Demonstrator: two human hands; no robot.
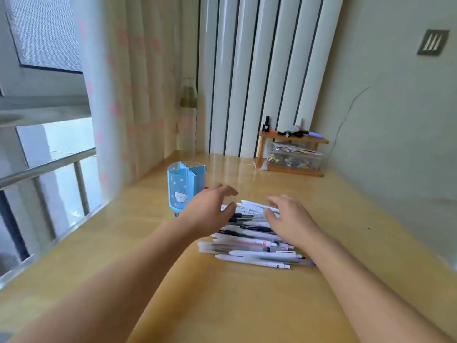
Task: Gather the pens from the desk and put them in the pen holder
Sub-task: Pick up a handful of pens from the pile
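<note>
Your left hand (210, 214) and right hand (289, 220) hover with relaxed, spread fingers over the pile of pens (252, 240) at the desk's (247, 305) centre, gripping nothing. The blue pen holder (184, 188) stands upright at ten o'clock from the pile, just beside your left hand.

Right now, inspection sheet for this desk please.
Surface: wooden desk, glossy.
Job's things: pile of pens lying flat; blue pen holder upright behind it, no pens seen inside.
Clutter: small wooden shelf with a clear box, at the back.
Hands: left hand and right hand open, at the pile's two sides.
Cables: thin wire on the wall.
Surroundings: curtain, window railing.
</note>
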